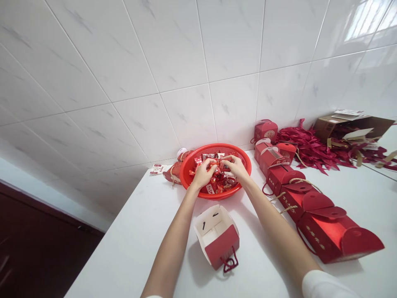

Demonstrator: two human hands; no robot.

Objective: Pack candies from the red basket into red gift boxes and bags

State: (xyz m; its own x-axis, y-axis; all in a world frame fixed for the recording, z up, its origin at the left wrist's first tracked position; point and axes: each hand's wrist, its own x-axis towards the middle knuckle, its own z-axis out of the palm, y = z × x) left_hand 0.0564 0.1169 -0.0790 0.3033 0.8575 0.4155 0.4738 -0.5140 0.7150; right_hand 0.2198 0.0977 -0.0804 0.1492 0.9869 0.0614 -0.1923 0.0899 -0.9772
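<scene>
Candies point(210, 189) lie in basket point(214, 195) under left hand point(203, 174) and right hand point(235, 166), fingers bent, grip unclear to us; open box point(222, 247) this side looks unfilled, red boxes point(325, 223) rightward look assembled.

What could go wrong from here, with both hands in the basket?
Drawing back, a forearm might knock the open box, which sits between the two arms. The right forearm also runs close to the row of red boxes, so a sideways swing could shift them. Wrapped candies could slip from the left hand or right hand over the basket.
</scene>
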